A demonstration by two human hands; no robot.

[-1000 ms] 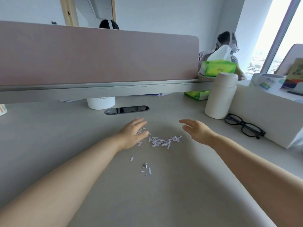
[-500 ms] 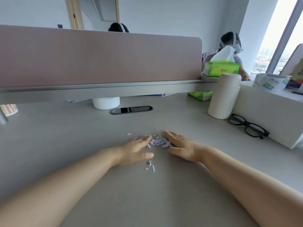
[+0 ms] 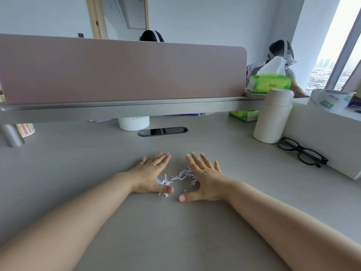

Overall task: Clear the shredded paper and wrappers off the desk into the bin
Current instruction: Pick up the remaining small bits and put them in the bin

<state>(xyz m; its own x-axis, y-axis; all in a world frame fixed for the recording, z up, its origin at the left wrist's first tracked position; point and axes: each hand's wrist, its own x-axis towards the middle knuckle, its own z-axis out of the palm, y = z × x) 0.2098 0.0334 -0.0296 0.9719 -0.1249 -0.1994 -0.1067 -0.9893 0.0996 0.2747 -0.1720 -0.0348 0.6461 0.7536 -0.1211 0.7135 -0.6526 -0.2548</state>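
While both forearms reach in from the near edge, the left hand [image 3: 151,174] and the right hand [image 3: 205,176] lie palm down on the grey table [image 3: 78,173], fingers spread and stretched toward the far side, gripping nothing. Between them sits a small heap of shredded paper [image 3: 180,176], white strips bunched loosely against the inner edge of the right hand and reaching across to the left thumb. A few stray strips lie just beside the left thumb tip, on its near side, and one more lies near the right thumb. The two thumbs point toward each other with a gap between them, so the hands form an open pen around the heap.

Farther off and to the right stands a tall white bottle [image 3: 273,116] with a cap, and near it, still further right, a pair of black glasses [image 3: 301,151] lies against a low white ledge. At the far side a pink divider panel [image 3: 121,71] runs across on a grey rail, with a white cup [image 3: 133,123] under it and a dark oval cable port [image 3: 163,131] set into the table just nearer. A green tissue box [image 3: 270,83] sits at the panel's right end.
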